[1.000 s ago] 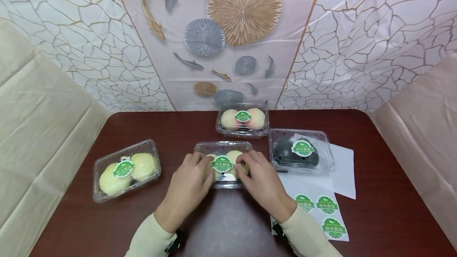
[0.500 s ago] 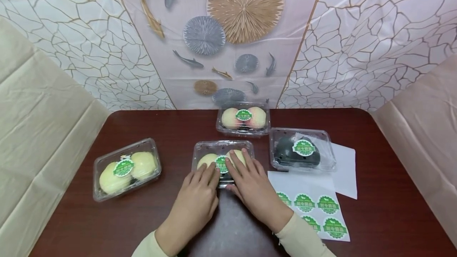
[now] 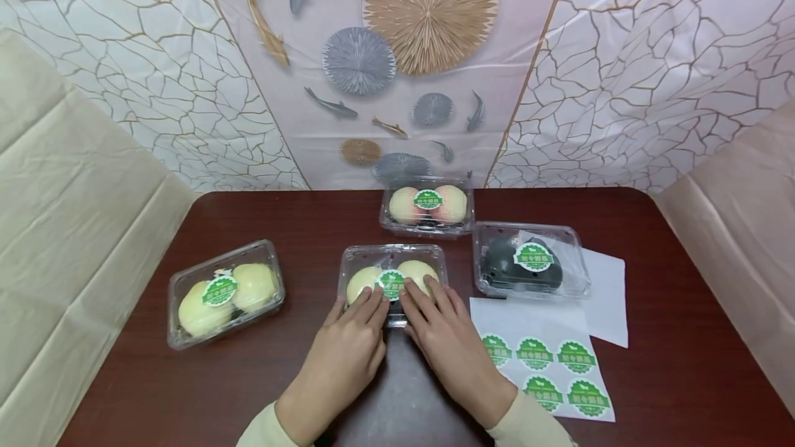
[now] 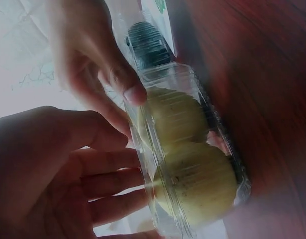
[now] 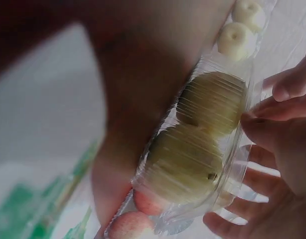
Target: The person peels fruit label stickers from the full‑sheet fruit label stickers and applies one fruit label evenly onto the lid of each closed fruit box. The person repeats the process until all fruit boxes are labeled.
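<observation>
A clear plastic clamshell box (image 3: 393,252) with two pale yellow-green round fruits sits at the middle of the table, a round green-and-white sticker (image 3: 390,284) on its lid. From the lower left my left hand (image 3: 349,340) lays its straight fingers on the lid, fingertips at the sticker's lower left edge. My right hand (image 3: 451,345) rests spread fingers on the lid's right half, beside the sticker. In the left wrist view the fruit box (image 4: 185,124) shows side-on, with fingers along its top; the right wrist view shows the box (image 5: 198,134) from its other side.
Another box of yellow-green fruits (image 3: 226,295) stands at the left. A box of pinkish peaches (image 3: 428,205) is behind, and a box with dark fruit (image 3: 528,261) is at the right. A sheet of green stickers (image 3: 528,319) lies at the right front, near another white sheet (image 3: 609,295).
Both hands have gone from pinching at the sticker's two sides to lying flat on the lid. Since half a second ago, the right fingers have drawn back toward the front, uncovering more of the sticker.
</observation>
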A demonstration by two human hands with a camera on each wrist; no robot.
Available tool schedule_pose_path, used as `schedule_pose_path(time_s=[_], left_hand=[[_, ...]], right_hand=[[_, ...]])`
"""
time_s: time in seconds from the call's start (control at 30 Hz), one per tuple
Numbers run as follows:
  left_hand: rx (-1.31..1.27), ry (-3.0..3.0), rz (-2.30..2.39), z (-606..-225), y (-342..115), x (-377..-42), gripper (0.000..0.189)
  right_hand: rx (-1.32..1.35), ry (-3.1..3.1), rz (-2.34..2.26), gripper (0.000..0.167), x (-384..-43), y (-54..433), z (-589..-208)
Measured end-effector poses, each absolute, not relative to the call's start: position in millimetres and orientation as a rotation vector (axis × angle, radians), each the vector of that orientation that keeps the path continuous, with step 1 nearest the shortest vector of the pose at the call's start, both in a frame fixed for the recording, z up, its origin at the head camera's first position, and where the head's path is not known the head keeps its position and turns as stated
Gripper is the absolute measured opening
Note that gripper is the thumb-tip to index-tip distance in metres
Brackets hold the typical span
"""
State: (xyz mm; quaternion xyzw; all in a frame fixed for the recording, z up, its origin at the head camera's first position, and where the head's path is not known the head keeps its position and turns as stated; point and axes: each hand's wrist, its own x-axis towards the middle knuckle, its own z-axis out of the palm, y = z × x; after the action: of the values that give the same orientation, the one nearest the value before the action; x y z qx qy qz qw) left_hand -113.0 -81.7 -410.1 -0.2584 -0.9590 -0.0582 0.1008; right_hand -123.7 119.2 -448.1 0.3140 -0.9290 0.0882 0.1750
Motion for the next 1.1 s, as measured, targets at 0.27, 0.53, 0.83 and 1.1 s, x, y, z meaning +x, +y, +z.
schedule_pose_path(time_s=[0.27, 0.53, 0.83, 1.1], left_hand=[[-0.706, -2.818, -0.268, -413, -83, -123, 0.041], [-0.743, -2.878, -0.124, -425, -81, -132, 0.056], [-0.745, -2.841, -0.139, -428, -76, -138, 0.059], [-0.697, -2.856, -0.16, -435, -77, -137, 0.061]], right_hand=[[0.976, -2.732, 0.251, 0.067, -116, 129, -448], [0.942, -2.833, 0.277, 0.075, -108, 136, -442], [0.629, -2.952, 0.625, 0.085, -89, 177, -425], [0.506, -3.306, 0.594, 0.085, -77, 239, -430]])
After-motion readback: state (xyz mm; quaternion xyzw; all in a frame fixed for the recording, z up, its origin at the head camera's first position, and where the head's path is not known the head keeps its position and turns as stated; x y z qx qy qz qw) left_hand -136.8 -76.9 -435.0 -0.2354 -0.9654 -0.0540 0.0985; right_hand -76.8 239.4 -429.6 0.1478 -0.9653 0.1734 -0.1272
